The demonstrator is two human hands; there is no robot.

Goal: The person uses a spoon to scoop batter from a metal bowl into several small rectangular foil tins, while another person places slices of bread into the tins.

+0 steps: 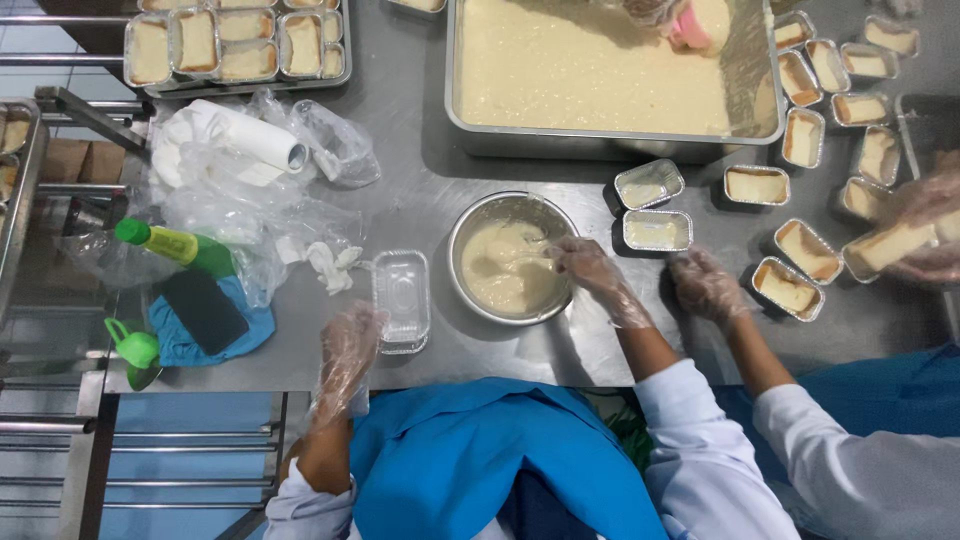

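My left hand (pixel 348 352), in a clear plastic glove, rests open at the table's front edge. It lies just beside a short stack of empty foil trays (pixel 401 298). My gloved right hand (pixel 588 266) is at the right rim of a round steel bowl (pixel 470 222) of pale batter. Its fingers are pinched on a spoon (pixel 537 243) that dips into the batter. Two foil trays (pixel 656 230) holding a little batter stand just right of the bowl.
A co-worker's gloved hand (pixel 706 285) is beside mine; their other hand (pixel 925 225) holds a filled tray. Several filled foil trays (pixel 806 250) cover the right side. A large steel pan (pixel 610 142) of batter stands behind, plastic bags and a paper roll (pixel 255 140) lie left, with a green bottle (pixel 175 243).
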